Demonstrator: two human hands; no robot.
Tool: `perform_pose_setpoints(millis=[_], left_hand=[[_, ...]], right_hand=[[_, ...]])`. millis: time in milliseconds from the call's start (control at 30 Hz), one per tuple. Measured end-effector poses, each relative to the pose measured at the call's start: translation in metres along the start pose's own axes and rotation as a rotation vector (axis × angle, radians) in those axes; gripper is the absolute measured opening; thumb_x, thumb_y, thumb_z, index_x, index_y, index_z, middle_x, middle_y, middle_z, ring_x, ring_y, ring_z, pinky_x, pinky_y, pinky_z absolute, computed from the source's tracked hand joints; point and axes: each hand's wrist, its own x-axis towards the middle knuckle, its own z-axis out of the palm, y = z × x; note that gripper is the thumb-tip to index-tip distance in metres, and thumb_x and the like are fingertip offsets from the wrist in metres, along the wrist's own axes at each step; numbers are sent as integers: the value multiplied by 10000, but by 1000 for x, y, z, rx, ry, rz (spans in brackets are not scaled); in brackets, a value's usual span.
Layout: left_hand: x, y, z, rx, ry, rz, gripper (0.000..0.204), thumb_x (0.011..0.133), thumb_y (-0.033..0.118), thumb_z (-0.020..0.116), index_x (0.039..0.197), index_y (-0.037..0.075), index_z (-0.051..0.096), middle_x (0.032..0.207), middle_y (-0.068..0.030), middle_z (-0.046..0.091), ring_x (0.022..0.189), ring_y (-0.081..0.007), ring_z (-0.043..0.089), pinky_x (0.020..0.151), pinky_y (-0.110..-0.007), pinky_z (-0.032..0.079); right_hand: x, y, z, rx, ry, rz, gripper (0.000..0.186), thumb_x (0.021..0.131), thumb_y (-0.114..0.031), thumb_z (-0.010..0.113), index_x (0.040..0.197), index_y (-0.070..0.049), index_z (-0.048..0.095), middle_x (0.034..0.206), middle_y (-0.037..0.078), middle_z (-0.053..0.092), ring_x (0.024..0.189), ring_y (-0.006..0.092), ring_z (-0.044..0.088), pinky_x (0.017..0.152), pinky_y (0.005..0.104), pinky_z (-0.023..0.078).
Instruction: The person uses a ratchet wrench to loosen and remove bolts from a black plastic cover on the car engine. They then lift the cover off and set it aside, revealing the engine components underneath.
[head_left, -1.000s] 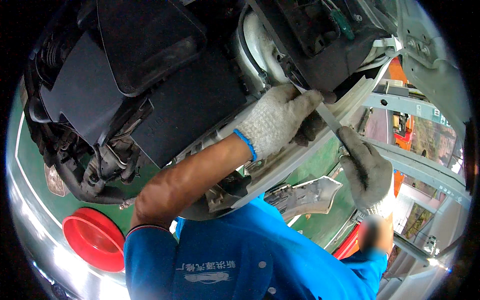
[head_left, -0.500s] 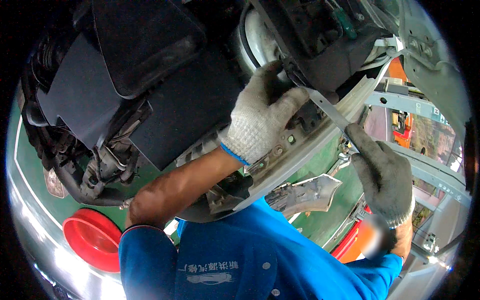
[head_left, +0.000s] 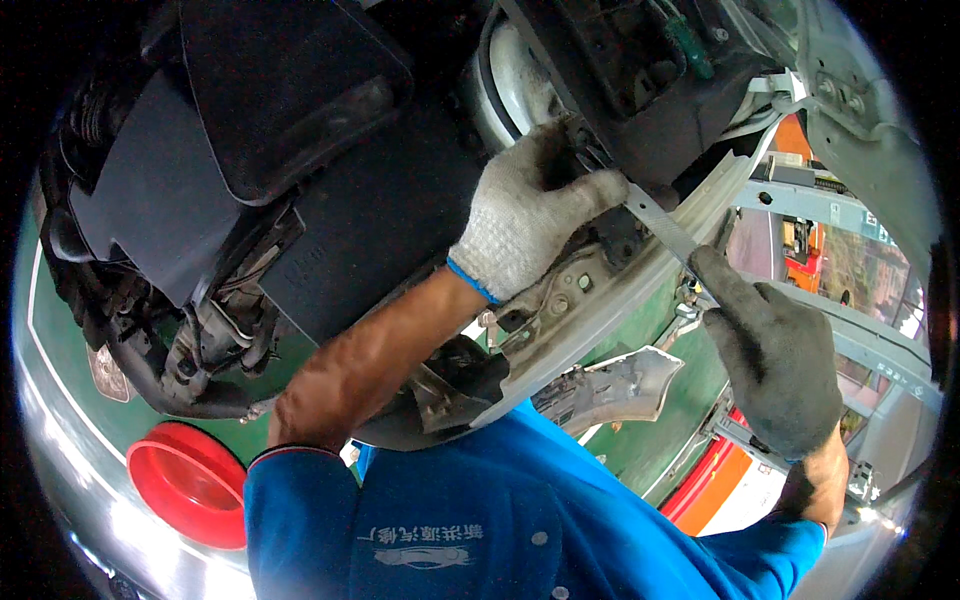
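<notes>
My right hand point(head_left: 775, 355), in a dirty grey knit glove, grips a flat metal bar point(head_left: 662, 225) with a small hole near its far end. The bar slants up and left into the engine bay. My left hand point(head_left: 530, 205), in a white knit glove with a blue cuff, curls at a black plastic housing point(head_left: 665, 130). Its thumb lies at the bar's far end, and its other fingertips reach into a dark gap where whatever they grip is hidden. Behind the left fingers is a rounded silvery part point(head_left: 515, 85) with a black hose across it.
The car's pale metal front crossmember point(head_left: 600, 340) runs between my body and the engine bay. Large black covers point(head_left: 300, 90) fill the left. A red basin point(head_left: 185, 485) stands on the green floor. A loose grey panel point(head_left: 620, 385) lies below, near grey metal framework point(head_left: 860, 330) at right.
My right hand has shifted slightly right and down, still holding the bar. My left wrist has risen a little, while its fingers stay at the same spot.
</notes>
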Motion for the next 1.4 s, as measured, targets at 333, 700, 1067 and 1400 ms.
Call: perform_pose_setpoints(millis=[333,700,1067,1400], left_hand=[[-4,5,0,49,-10,-16,506,929,187,723,1338,-62,561,1171,-117,699,1060,-171,635,976,-346,521],[-3,-5,7,-40,59,63,572,911,193,733,1377,-67,528,1242,-174,683,1114,-219,641,1011,-368,506],[1,-6,0,-28,22,29,536,937,147,716,1385,-76,524,1220,-139,688,1099,-179,633,991,-346,523],[-2,-14,-3,71,100,42,525,925,131,727,1376,-57,532,1253,-142,674,1118,-189,639,993,-356,526]], right_hand=[[9,0,-5,169,-62,17,480,909,-37,644,1387,-46,610,1123,275,694,910,399,704,829,428,535],[-5,9,101,601,247,4,499,944,-69,637,1434,-19,556,1365,242,631,1161,345,674,1013,393,516],[-6,-5,111,572,301,109,486,938,-19,648,1412,44,559,1388,212,635,1271,254,631,1069,356,481],[-8,-5,149,751,459,105,479,916,-12,685,1384,26,594,1358,201,657,1248,281,652,1031,355,509]])
